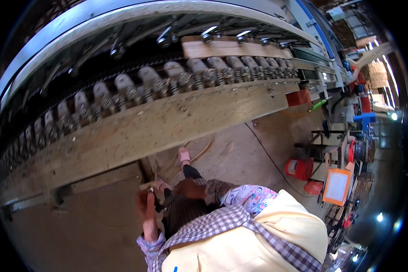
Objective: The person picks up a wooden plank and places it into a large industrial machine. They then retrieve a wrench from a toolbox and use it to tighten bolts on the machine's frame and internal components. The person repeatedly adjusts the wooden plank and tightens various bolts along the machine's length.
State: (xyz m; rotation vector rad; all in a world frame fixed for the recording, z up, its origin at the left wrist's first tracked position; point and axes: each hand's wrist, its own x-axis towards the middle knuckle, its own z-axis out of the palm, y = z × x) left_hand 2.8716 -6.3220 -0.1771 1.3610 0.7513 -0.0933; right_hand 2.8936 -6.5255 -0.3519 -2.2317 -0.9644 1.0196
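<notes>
My left hand [146, 205] is low in front of my body, its fingers curled near a thin, pale, stick-like piece [148, 185]. What it grips, if anything, I cannot make out. My right hand [189, 189] is just to the right, in front of my dark striped clothing; its fingers are in shadow. Beyond both hands runs a long machine with a metal beam [167, 113] and a row of spring-loaded metal pads [152, 78]. A pale wooden board [235, 48] lies behind the pads toward the right, under small metal rollers [208, 34].
To the right are a red bucket [300, 168], a red block [298, 97] at the beam's end and an orange-framed sheet [337, 187]. A dark cable [269, 154] crosses the floor. My feet, in pink footwear [184, 155], are below the beam.
</notes>
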